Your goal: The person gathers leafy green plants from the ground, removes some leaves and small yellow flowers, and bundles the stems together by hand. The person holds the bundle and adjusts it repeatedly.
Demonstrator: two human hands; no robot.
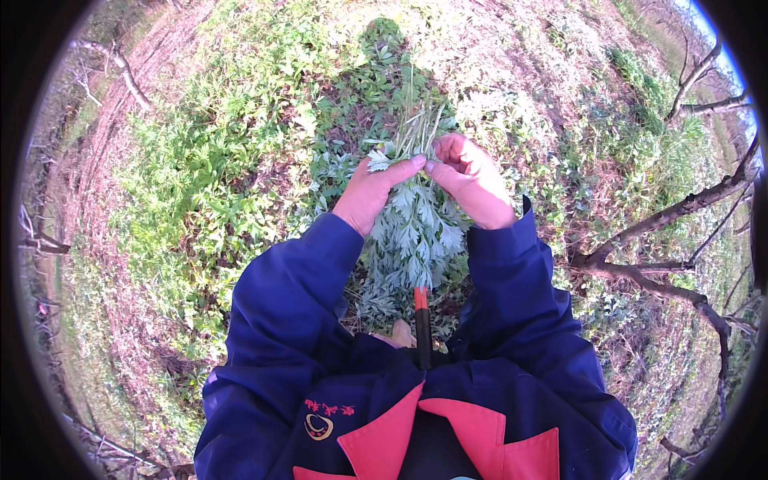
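My left hand (381, 186) and my right hand (471, 180) meet at the stems of a bunch of leafy green plants (417, 222). The bare stems point up and away from me, and the lobed, silvery leaves hang towards my body. My left hand is closed round the stems, its thumb lying across them. The thumb and fingers of my right hand pinch at the bunch from the right, thumb tip beside the left one. Below the leaves shows a tool handle (423, 330), black with a red part; its other end is hidden by the leaves.
Low green weeds (222, 174) and dry soil with litter surround me. A bare, forked tree branch (654, 273) reaches in at the right, with more branches at upper right. Another bare branch (126, 72) stands at upper left. My shadow falls on the ground ahead.
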